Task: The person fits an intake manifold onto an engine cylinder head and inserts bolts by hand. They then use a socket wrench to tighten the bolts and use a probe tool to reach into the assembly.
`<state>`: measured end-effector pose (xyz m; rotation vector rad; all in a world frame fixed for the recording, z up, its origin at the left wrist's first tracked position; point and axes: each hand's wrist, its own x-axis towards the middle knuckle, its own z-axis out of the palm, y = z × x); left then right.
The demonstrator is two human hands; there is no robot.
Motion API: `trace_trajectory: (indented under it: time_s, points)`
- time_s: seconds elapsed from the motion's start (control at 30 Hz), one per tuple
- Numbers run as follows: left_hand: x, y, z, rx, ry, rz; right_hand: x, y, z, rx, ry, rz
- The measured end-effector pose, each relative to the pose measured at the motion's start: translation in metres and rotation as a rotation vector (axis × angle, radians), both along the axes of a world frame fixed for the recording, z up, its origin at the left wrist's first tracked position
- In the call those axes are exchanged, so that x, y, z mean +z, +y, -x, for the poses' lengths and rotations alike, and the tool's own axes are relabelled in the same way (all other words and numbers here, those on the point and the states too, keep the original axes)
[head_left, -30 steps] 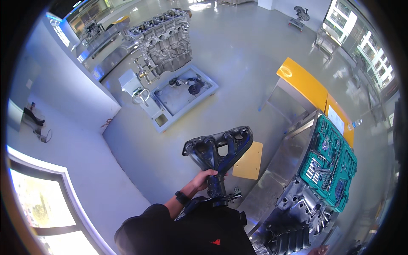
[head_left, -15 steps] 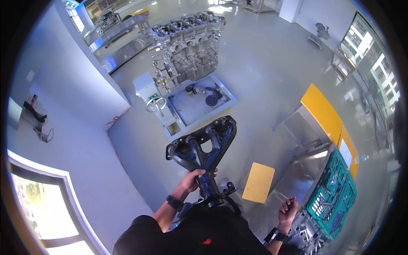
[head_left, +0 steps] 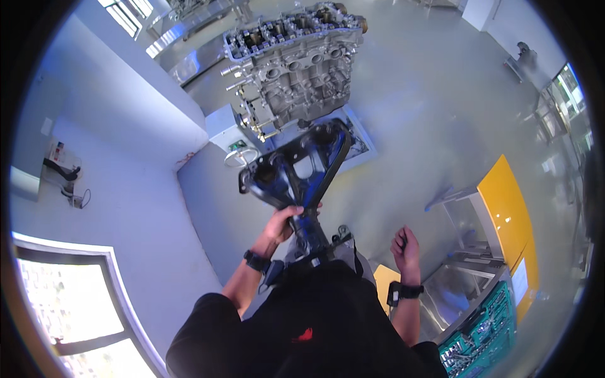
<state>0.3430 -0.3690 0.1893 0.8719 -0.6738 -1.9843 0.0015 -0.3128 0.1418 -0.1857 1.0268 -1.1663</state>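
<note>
We hold the black exhaust manifold [head_left: 292, 190] out in front of us, its neck in our left hand [head_left: 282, 224] and our right hand [head_left: 406, 247] well apart to its right. Our left fingers wrap that neck; our right fingers are curled in, though we cannot tell on what. Compared with a moment earlier, the manifold appears closer to the grey engine block [head_left: 305, 75], and our right hand farther from the green tool case [head_left: 484, 337]

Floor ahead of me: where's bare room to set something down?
The floor is bare between the engine and yellow-topped table; a narrower strip lies between the left wall and your left hand. It's crowded at lower right, with the green toolbox, and ahead, where the engine stand sits.
</note>
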Motion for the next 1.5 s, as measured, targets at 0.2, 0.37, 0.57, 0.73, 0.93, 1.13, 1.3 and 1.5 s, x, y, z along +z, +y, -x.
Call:
trace_trajectory:
  time_s: [0.2,0.37,0.57,0.73,0.93,1.13,1.3,1.5]
  points:
    - [0.009,-0.095,0.011,-0.035,0.022,0.044,0.016,-0.095,-0.049,0.358,0.176,0.08]
    - [0.002,-0.172,0.006,-0.078,0.085,0.016,0.026,-0.149,-0.081,0.479,0.503,0.315]
    - [-0.01,-0.241,-0.011,-0.123,0.142,0.039,0.038,-0.211,-0.115,0.583,0.84,0.48]
    - [-0.011,-0.266,-0.025,-0.1,0.186,-0.018,0.046,-0.243,-0.128,0.645,0.911,0.384]
    - [-0.007,-0.284,-0.034,-0.143,0.134,0.011,0.02,-0.259,-0.128,0.703,0.851,0.661]
    - [-0.013,-0.291,-0.031,-0.154,0.12,0.074,0.017,-0.267,-0.123,0.756,0.935,0.684]
    - [-0.013,-0.299,-0.025,-0.125,0.116,0.062,0.011,-0.276,-0.119,0.763,0.917,0.695]
    - [-0.018,-0.303,-0.017,-0.129,0.099,0.05,0.01,-0.279,-0.114,0.754,0.877,0.624]
